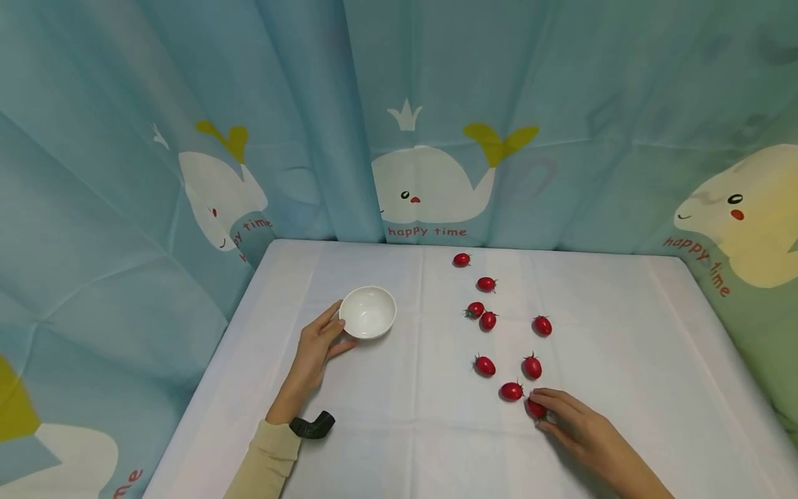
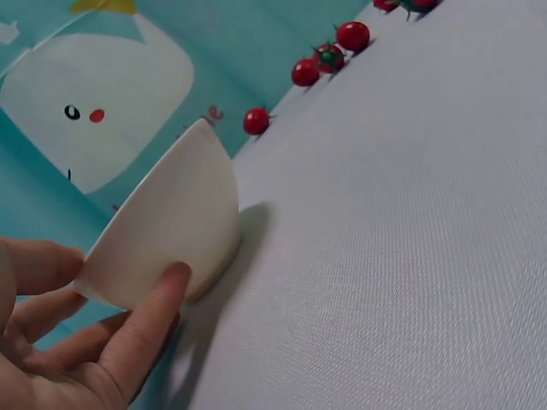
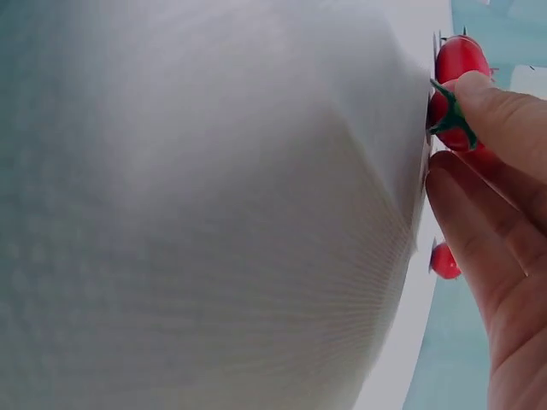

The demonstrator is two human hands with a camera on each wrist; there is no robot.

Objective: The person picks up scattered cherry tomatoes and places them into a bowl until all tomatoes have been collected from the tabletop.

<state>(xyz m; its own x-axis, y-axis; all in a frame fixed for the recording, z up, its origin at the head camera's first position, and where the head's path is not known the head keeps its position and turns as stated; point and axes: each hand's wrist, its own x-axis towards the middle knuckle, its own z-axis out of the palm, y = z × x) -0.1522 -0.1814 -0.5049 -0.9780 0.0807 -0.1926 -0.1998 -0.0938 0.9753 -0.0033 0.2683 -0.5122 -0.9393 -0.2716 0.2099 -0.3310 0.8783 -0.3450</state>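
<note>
Red and shiny, the small egg-shaped tomato [image 1: 535, 408] is between the thumb and fingers of the person's right hand [image 1: 580, 427]. It is low over the white cloth-covered bench [image 1: 399, 450], nearest the person of all the tomatoes; whether it touches the cloth is hard to tell. Those fingers pinch it. A soft pinch on the round sides seems best, because smooth skin may slip and a hard squeeze may squash it. One red oval tomato with a green top [image 1: 511, 391] is just beside it, so the fingertips should keep close to their own tomato and not bump that one.

The person's left hand [image 1: 316, 346] holds the round, smooth white bowl [image 1: 368, 312], with fingers and thumb on its outer left side. That hand should stay calm, so the bowl sits flat and its wide top faces up.

The pinched tomato looks plump, with a green, star-shaped leafy cap [image 3: 453, 120]. Seven more red tomatoes lie loose farther off, and two of them [image 1: 488, 321] sit close together.
</note>
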